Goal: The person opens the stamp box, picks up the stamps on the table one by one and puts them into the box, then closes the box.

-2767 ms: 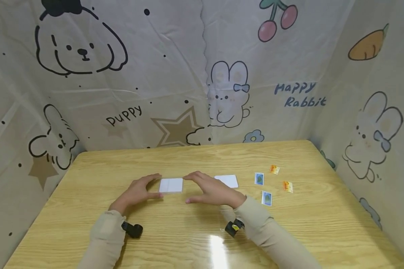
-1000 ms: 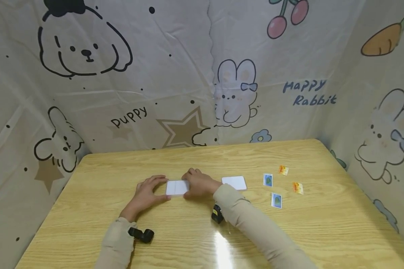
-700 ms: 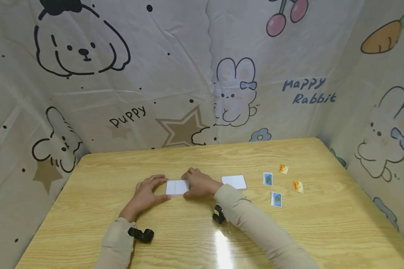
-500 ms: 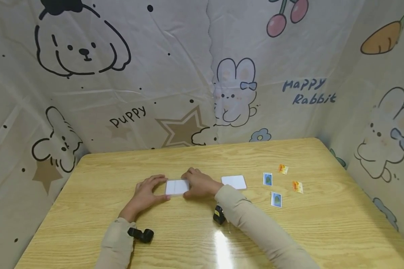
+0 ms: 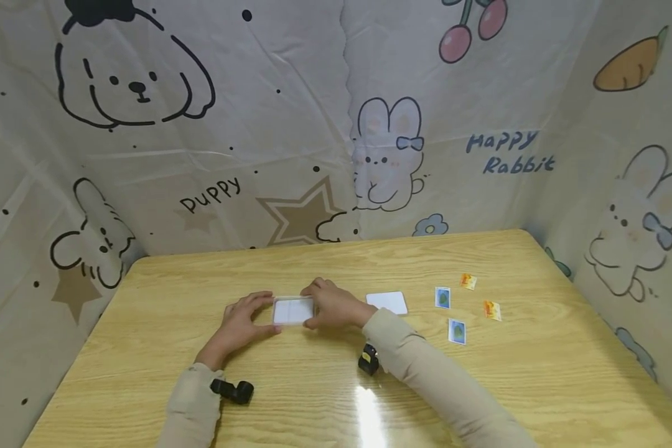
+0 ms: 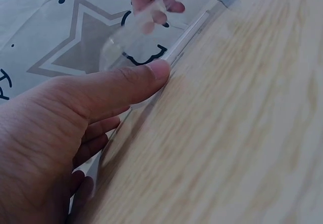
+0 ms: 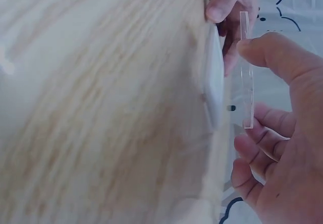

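In the head view, a small rectangular case with white cards (image 5: 293, 312) lies flat between the two hands. My left hand (image 5: 238, 322) grips the case's left end, thumb on the near side and fingers on the far side. My right hand (image 5: 336, 307) pinches a clear plastic lid (image 7: 247, 88) between thumb and fingertips. The right wrist view shows that lid edge-on, standing off from the white contents below. In the left wrist view the left thumb (image 6: 136, 80) presses the low case, while the transparent lid hangs above it. The case's right end is partly hidden behind the right hand.
A white rounded card (image 5: 387, 303) lies just right of the right hand. Farther right are two blue picture cards (image 5: 442, 298) and two orange picture cards (image 5: 492, 310). The wooden table (image 5: 291, 398) meets a printed cloth (image 5: 291, 143) behind.
Since the earliest frame, the right hand has come in from the right and taken hold of the case. The clear lid has now lifted slightly off the white cards; the left hand has barely moved.
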The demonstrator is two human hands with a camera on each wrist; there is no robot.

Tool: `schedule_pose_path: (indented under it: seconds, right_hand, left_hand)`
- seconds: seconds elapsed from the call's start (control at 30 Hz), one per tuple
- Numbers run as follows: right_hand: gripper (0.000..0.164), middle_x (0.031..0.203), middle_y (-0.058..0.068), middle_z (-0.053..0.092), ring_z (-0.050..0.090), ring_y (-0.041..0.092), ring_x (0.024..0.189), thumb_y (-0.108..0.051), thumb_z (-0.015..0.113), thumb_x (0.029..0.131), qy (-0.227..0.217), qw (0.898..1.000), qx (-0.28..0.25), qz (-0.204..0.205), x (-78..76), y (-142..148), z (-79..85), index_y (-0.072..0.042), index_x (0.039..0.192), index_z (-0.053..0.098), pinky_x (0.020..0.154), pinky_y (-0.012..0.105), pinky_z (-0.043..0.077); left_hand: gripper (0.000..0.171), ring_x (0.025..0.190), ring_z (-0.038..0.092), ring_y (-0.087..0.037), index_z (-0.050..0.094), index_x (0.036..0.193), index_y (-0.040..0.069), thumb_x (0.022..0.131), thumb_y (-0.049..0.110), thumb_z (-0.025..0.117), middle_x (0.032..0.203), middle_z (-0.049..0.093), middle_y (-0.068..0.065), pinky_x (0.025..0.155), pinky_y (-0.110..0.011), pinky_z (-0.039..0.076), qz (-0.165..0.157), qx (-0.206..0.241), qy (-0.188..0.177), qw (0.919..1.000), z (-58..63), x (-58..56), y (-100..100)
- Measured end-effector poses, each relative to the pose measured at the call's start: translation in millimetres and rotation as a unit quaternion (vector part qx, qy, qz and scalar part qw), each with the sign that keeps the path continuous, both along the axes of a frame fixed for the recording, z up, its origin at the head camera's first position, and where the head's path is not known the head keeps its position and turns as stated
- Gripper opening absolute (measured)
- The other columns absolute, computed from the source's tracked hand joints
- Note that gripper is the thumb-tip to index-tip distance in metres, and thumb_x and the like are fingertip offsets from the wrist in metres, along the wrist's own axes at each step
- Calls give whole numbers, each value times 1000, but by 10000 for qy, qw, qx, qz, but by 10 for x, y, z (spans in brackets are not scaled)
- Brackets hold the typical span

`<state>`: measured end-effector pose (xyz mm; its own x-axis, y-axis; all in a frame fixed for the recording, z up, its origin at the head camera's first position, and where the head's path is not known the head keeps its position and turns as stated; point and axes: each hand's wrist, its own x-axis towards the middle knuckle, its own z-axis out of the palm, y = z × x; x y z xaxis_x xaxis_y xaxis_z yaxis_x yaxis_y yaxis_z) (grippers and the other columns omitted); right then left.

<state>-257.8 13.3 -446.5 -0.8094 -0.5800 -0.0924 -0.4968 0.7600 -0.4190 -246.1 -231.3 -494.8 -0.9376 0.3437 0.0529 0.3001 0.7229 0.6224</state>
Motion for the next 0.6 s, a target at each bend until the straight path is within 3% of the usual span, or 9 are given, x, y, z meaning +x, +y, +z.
schedule_pose_path:
  seconds: [0.2,0.6]
  right_hand:
    - [66,128,6,53,52,18,110,-38,77,79,97,9999,-33,26,130,68,75,-10,134,54,90,31,50]
    - [63,128,2,54,53,16,115,-44,73,82,200,9980,51,605,581,182,281,-14,134,54,93,29,49]
  left_hand:
    - [65,136,37,-37,57,133,11,78,38,79,146,46,-9,104,-56,19,-52,28,8,10000,-7,19,7]
    - [58,137,36,-39,57,133,12,82,33,76,147,45,-11,105,-59,17,-114,12,89,9999,1,3,-1]
